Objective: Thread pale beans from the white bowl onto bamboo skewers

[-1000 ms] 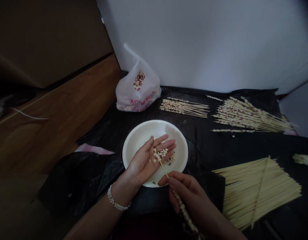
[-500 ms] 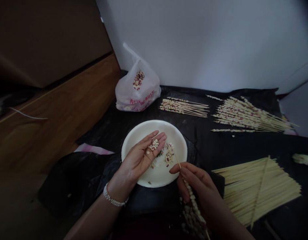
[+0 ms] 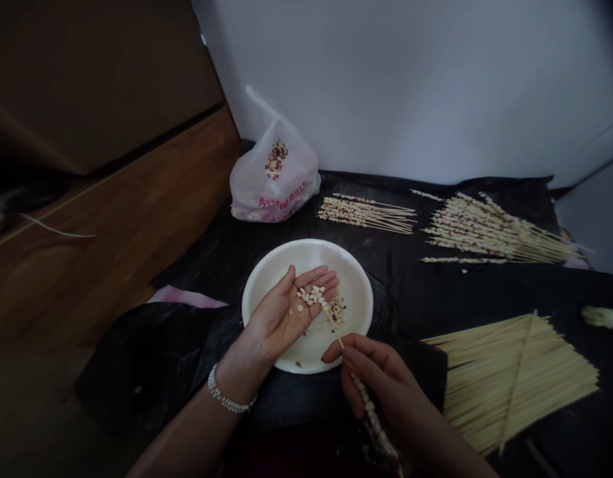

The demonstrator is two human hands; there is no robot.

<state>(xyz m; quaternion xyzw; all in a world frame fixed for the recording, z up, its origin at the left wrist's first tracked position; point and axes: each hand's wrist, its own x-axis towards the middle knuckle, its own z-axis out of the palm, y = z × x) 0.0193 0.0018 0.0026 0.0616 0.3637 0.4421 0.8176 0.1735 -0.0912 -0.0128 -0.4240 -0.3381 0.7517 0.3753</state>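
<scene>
My left hand (image 3: 291, 309) lies palm up over a white bowl (image 3: 259, 292), its fingers stretched out. On its palm and fingers rests a small heap of pale corn kernels (image 3: 311, 295). Between the fingertips of my right hand (image 3: 376, 372) is a thin wooden skewer (image 3: 337, 335), its bare tip slanting up to the kernels by my left fingers. Lower down, the same skewer is threaded with a row of pale kernels. More kernels (image 3: 337, 309), cream and dark red, lie in the bowl, partly hidden behind my left hand.
Behind the bowl stands a tied white plastic bag (image 3: 276, 179) with kernels showing inside. Two groups of threaded skewers, a smaller (image 3: 358, 212) and a larger (image 3: 485, 229), lie on black plastic sheeting (image 3: 400, 285). Bare skewers (image 3: 515, 378) are spread at right, near a pale cob-like piece (image 3: 605, 317).
My right hand has moved left, bringing the skewer's tip to the kernels on my left hand. The left fingers have opened wider, with the thumb lifted away.
</scene>
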